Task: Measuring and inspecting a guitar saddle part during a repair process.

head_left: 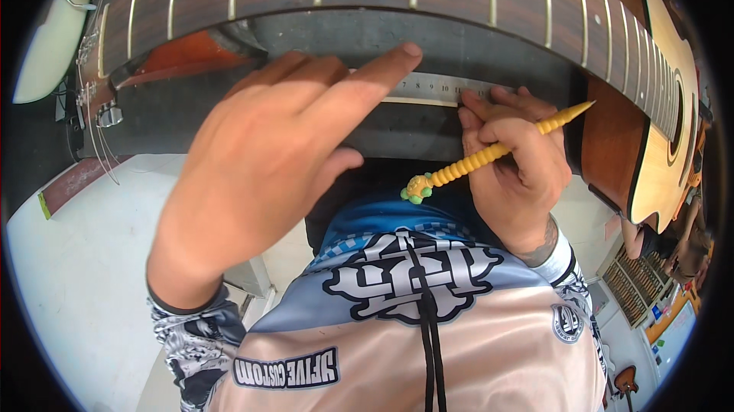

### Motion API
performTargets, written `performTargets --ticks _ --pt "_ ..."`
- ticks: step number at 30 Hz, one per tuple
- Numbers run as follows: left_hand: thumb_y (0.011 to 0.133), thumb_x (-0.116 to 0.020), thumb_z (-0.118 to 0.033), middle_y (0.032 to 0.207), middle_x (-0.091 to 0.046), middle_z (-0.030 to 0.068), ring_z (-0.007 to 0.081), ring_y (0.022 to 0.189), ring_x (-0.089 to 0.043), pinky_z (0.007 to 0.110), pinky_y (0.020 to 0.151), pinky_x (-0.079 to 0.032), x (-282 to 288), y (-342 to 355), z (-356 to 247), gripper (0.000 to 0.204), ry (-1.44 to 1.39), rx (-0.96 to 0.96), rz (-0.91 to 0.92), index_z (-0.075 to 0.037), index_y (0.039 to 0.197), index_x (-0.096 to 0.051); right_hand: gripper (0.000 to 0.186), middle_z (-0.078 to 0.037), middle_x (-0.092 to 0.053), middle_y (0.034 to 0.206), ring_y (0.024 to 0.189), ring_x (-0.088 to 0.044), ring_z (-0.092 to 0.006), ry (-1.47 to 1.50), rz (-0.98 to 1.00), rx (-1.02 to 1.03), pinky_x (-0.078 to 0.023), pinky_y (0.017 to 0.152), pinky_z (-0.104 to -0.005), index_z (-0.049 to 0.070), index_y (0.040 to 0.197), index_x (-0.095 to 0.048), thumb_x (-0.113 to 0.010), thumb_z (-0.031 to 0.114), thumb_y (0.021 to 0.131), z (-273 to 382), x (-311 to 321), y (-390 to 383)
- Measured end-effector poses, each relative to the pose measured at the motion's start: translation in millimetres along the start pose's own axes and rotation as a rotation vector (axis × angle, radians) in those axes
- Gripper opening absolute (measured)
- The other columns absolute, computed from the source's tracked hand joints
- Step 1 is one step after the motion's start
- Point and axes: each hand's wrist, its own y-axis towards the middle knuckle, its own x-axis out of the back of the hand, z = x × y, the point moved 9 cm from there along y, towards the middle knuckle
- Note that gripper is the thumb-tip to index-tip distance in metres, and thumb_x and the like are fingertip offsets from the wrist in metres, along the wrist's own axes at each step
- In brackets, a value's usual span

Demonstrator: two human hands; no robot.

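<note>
Left hand, index finger extended — right hand, fingers curled.

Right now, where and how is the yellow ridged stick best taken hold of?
Grip the yellow stick probably along its shaft beside the knob, from the left: that stretch juts out of the right hand, its ridges should resist slipping, and the opposite end is pointed.
</note>
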Motion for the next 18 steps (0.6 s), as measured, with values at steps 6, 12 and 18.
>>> performTargets --ticks 6,12,18 --pt "0.075 -0.065 0.004 0.093 -0.063 0.0123 0.0312 0.078 -0.062 0.040 0.067 -0.050 4 18 -11 0.063 0.148 -0.041 0.095 -0.013 0.135 -0.065 0.022 -0.006 -0.079 0.096 0.099 -0.072 -0.0287 0.022 0.070 -0.030 -0.052 0.096 -0.0452 0.009 0.081 -0.061 -0.076 -0.005 0.073 -2 4 -3" --pt "0.075 -0.062 0.002 0.085 -0.061 0.0089 0.0274 0.073 -0.064 0.037 0.061 -0.049 1 28 -29 0.055 0.326 -0.130 0.067 -0.015 0.126 -0.073 0.023 -0.006 -0.079 0.101 0.103 -0.071 -0.0298 0.032 0.081 -0.048 -0.052 0.098 -0.0458 0.009 0.082 -0.060 -0.074 -0.006 0.072 -6 6 -8" --pt "0.081 -0.063 -0.003 0.084 -0.061 0.0064 0.0260 0.072 -0.065 0.038 0.062 -0.050 -12 38 -21 0.041 0.493 -0.164 0.165 -0.014 0.118 -0.077 0.021 -0.005 -0.079 0.101 0.104 -0.071 -0.0304 0.033 0.058 -0.029 -0.052 0.098 -0.0461 0.010 0.083 -0.061 -0.075 -0.004 0.074 -7 6 -10"
